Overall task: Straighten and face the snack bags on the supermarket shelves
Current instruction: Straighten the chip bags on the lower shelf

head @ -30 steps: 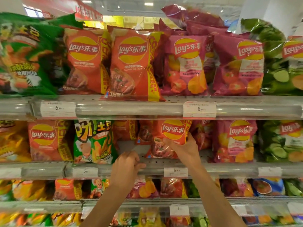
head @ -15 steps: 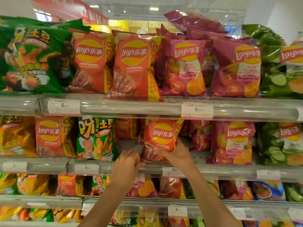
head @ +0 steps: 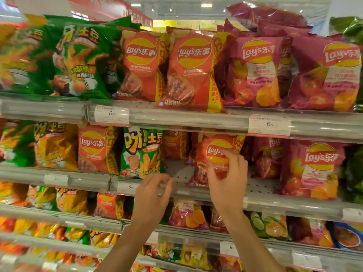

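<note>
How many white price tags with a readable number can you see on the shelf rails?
4: one under the top shelf's orange bags, one under the pink bags, one by the left hand, one low down. Others are blurred.

Both my bare forearms reach up and forward from the bottom of the view, the two hands near each other but apart. My left hand (head: 152, 190) sits lower, back toward me, fingers curled inward with thumb near fingertips. My right hand (head: 227, 177) is higher, wrist bent, fingers spread and bent, the fingertips (head: 225, 154) raised.
</note>
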The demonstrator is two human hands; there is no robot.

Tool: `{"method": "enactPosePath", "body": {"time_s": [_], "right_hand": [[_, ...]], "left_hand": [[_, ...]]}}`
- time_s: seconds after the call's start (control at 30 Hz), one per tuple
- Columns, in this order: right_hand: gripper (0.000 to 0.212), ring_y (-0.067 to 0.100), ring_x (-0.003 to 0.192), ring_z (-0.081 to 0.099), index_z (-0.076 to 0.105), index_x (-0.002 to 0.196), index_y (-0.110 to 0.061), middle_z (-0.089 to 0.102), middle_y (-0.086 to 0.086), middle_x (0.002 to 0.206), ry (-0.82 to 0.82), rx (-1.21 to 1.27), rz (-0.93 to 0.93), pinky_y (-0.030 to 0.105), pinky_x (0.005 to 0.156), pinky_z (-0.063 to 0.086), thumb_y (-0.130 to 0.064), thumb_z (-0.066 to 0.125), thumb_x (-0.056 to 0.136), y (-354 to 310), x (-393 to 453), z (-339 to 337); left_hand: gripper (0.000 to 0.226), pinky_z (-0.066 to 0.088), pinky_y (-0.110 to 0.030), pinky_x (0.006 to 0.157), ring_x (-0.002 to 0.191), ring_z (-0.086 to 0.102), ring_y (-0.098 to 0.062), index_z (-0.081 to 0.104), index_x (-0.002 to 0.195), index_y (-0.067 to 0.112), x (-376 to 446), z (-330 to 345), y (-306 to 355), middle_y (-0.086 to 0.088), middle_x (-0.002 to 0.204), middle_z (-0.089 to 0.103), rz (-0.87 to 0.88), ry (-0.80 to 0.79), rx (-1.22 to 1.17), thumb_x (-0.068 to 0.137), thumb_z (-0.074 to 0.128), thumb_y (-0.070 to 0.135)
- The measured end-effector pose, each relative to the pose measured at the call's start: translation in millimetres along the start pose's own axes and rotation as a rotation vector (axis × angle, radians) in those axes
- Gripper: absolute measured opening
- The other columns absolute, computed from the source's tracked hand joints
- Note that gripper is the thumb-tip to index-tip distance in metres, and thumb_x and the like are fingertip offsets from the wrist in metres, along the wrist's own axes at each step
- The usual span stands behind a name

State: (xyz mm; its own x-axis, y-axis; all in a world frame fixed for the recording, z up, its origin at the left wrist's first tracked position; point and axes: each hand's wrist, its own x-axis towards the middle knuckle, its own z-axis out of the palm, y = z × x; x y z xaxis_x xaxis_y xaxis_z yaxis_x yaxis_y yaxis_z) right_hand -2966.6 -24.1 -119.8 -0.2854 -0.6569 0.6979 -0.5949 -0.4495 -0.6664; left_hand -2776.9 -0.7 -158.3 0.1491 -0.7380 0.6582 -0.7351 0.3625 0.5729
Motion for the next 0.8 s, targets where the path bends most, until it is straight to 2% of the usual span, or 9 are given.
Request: {"method": "enactPosePath", "body": {"time_s": [0.1, 0.23, 0.3, 0.4, 0.5, 0.57, 0.63, 0.73, 0.8], "right_hand": [[0.037, 0.0, 0.111, 0.052, 0.062, 0.126, -0.019, 0.061, -0.008, 0.121, -0.103, 0.086, 0.026, 0.006, 0.097, 0.037, -0.029, 0.073, 0.092, -18, -7, 27], [0.049, 0.003, 0.117, 0.057, 0.055, 0.134, -0.027, 0.062, -0.012, 0.124, -0.298, 0.201, 0.156, 0.033, 0.103, 0.05, -0.041, 0.074, 0.09, -41, -17, 71], [0.067, 0.006, 0.122, 0.056, 0.051, 0.14, -0.028, 0.06, -0.01, 0.131, -0.367, 0.208, 0.191, 0.037, 0.106, 0.049, -0.054, 0.074, 0.084, -53, -20, 91], [0.104, 0.011, 0.136, 0.047, 0.038, 0.152, -0.022, 0.049, -0.007, 0.15, -0.448, 0.143, 0.246, 0.037, 0.111, 0.043, -0.077, 0.068, 0.069, -63, -21, 120], [0.122, 0.003, 0.123, 0.042, 0.029, 0.153, -0.03, 0.045, -0.022, 0.131, -0.486, 0.103, 0.311, 0.027, 0.099, 0.038, -0.094, 0.065, 0.055, -70, -24, 139], [0.102, 0.003, 0.119, 0.051, 0.032, 0.14, -0.046, 0.049, -0.032, 0.124, -0.498, 0.145, 0.366, 0.03, 0.097, 0.045, -0.086, 0.075, 0.057, -72, -25, 150], [0.094, 0.006, 0.123, 0.055, 0.038, 0.135, -0.047, 0.057, -0.024, 0.131, -0.497, 0.209, 0.4, 0.04, 0.103, 0.05, -0.075, 0.084, 0.058, -71, -26, 158], [0.122, 0.016, 0.135, 0.052, 0.032, 0.152, -0.032, 0.054, -0.009, 0.146, -0.505, 0.206, 0.433, 0.049, 0.111, 0.046, -0.071, 0.087, 0.05, -70, -25, 165], [0.133, 0.015, 0.133, 0.053, 0.029, 0.155, -0.028, 0.055, -0.008, 0.145, -0.496, 0.186, 0.454, 0.046, 0.111, 0.047, -0.074, 0.087, 0.044, -72, -25, 165]], "left_hand": [[0.008, 0.041, -0.006, 0.069, 0.078, 0.059, 0.002, 0.068, 0.095, 0.023, 11, -27, -22, 0.017, 0.082, 0.063, -0.06, 0.122, -0.097, 0.091, 0.065, 0.029], [0.012, 0.049, -0.026, 0.067, 0.078, 0.062, -0.004, 0.066, 0.097, 0.023, 31, -70, -69, 0.009, 0.085, 0.067, -0.162, 0.228, -0.126, 0.093, 0.061, 0.033], [0.012, 0.052, -0.034, 0.071, 0.083, 0.062, -0.008, 0.066, 0.101, 0.018, 41, -91, -92, 0.006, 0.091, 0.066, -0.194, 0.291, -0.114, 0.093, 0.064, 0.028], [0.023, 0.049, -0.029, 0.073, 0.087, 0.058, -0.012, 0.061, 0.107, 0.015, 57, -117, -125, 0.0, 0.099, 0.062, -0.233, 0.322, -0.095, 0.092, 0.066, 0.033], [0.041, 0.051, -0.036, 0.076, 0.092, 0.056, -0.019, 0.058, 0.114, 0.012, 73, -132, -155, -0.005, 0.102, 0.058, -0.266, 0.218, -0.076, 0.087, 0.069, 0.041], [0.058, 0.052, -0.046, 0.085, 0.101, 0.057, -0.026, 0.055, 0.123, 0.01, 83, -135, -170, -0.007, 0.109, 0.058, -0.301, 0.128, -0.108, 0.081, 0.076, 0.044], [0.081, 0.052, -0.042, 0.094, 0.114, 0.055, -0.023, 0.046, 0.136, 0.011, 91, -137, -183, -0.005, 0.125, 0.054, -0.352, 0.043, -0.152, 0.074, 0.08, 0.05], [0.109, 0.053, -0.036, 0.092, 0.111, 0.058, -0.018, 0.032, 0.147, 0.013, 107, -139, -200, 0.001, 0.128, 0.052, -0.446, -0.137, -0.282, 0.06, 0.082, 0.056], [0.11, 0.053, -0.028, 0.084, 0.101, 0.061, -0.012, 0.035, 0.143, 0.016, 118, -139, -210, 0.006, 0.119, 0.056, -0.476, -0.238, -0.34, 0.052, 0.083, 0.055]]}}
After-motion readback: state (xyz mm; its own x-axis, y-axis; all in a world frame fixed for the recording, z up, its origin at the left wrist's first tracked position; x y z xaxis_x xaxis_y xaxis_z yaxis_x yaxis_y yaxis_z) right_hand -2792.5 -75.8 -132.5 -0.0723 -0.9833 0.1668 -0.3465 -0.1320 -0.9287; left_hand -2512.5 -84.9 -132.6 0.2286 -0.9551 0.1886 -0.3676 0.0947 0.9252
